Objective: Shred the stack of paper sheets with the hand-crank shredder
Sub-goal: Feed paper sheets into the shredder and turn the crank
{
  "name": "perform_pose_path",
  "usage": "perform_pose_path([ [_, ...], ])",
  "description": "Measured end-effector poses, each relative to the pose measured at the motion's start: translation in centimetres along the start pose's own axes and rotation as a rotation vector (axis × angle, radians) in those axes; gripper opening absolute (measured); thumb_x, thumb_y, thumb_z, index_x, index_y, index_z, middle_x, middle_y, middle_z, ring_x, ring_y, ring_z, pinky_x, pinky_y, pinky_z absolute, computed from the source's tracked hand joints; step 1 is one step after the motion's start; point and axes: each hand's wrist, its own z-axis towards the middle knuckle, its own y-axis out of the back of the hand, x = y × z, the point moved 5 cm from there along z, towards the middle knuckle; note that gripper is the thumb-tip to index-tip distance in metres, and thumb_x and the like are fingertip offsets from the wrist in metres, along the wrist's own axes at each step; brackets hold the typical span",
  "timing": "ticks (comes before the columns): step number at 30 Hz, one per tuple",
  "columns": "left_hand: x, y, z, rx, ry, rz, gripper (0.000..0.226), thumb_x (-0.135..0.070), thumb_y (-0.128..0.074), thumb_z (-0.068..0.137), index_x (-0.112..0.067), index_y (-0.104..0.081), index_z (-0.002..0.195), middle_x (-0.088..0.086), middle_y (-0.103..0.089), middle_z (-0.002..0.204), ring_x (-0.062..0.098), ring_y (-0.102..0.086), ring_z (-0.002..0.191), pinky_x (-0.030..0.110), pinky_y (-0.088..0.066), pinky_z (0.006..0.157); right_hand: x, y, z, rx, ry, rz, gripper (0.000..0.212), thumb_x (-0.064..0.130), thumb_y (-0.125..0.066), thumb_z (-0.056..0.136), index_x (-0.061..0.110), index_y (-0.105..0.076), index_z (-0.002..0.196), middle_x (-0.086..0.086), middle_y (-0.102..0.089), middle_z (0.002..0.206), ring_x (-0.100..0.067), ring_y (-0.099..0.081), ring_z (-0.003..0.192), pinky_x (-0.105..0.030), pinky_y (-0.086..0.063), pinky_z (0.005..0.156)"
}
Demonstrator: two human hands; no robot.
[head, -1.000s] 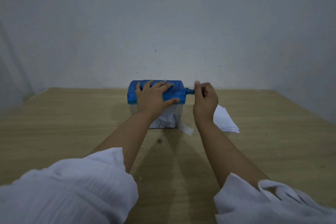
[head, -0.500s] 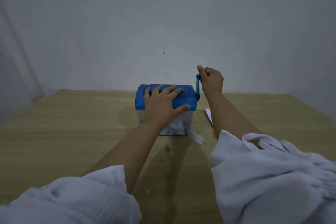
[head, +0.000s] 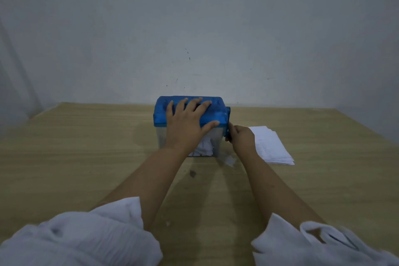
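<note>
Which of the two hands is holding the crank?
The right hand, its fingers curled round the crank; the left hand lies flat on top of the shredder.

The right hand [head: 241, 139] grips the crank [head: 227, 123]. Left of the grip, the shredder [head: 160, 112] stands on the table [head: 86, 157], with the left hand [head: 190, 121] flat on its top and shreds [head: 204, 149] in its bin below. Just right of the grip lies the paper stack [head: 272, 147]. A scrap [head: 229, 160] lies on the table just before the grip, nearer the person.
</note>
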Motion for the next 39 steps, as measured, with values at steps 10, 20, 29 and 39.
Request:
perform_pose_path([
  [10, -6.4, -3.1, -7.1, 0.114, -0.276, -0.264, 0.063, -0.039, -0.031, 0.099, -0.025, 0.007, 0.148, -0.010, 0.023, 0.151, 0.007, 0.027, 0.139, 0.024, 0.016, 0.112, -4.3, 7.5, -0.8, -0.259, 0.041, 0.024, 0.027, 0.011, -0.046, 0.096, -0.004, -0.066, 0.087, -0.015, -0.066, 0.089, -0.026, -0.057, 0.083, -0.029, -0.034, 0.067],
  [20, -12.9, -9.0, -4.7, 0.383, -0.148, -0.501, 0.055, -0.040, -0.035, 0.100, -0.024, -0.018, 0.150, -0.008, -0.008, 0.158, 0.011, -0.005, 0.146, 0.028, -0.007, 0.116, -9.7, 8.9, -2.2, -0.301, -0.202, -0.328, 0.025, 0.029, -0.050, 0.092, 0.020, -0.060, 0.113, -0.003, -0.051, 0.122, -0.024, -0.044, 0.115, -0.036, -0.028, 0.094],
  [29, -13.3, -10.7, -4.9, 0.575, -0.195, -0.258, 0.061, -0.057, -0.022, 0.096, -0.030, -0.013, 0.150, -0.006, -0.004, 0.159, 0.014, -0.002, 0.146, 0.040, 0.001, 0.117, -10.6, 8.9, -1.5, -0.216, -0.350, -0.443, 0.052, 0.051, -0.055, 0.087, 0.012, -0.053, 0.122, -0.009, -0.043, 0.129, -0.028, -0.037, 0.120, -0.038, -0.027, 0.098],
  [39, -13.4, -10.7, -4.8, 0.604, -0.199, -0.218, 0.062, -0.059, -0.020, 0.095, -0.033, -0.012, 0.150, -0.007, -0.003, 0.159, 0.016, 0.000, 0.146, 0.044, 0.005, 0.116, -11.0, 10.7, -1.3, -0.459, -0.333, -0.164, 0.014, 0.023, -0.065, 0.084, 0.019, -0.068, 0.097, -0.004, -0.057, 0.113, -0.025, -0.048, 0.109, -0.035, -0.026, 0.094],
])
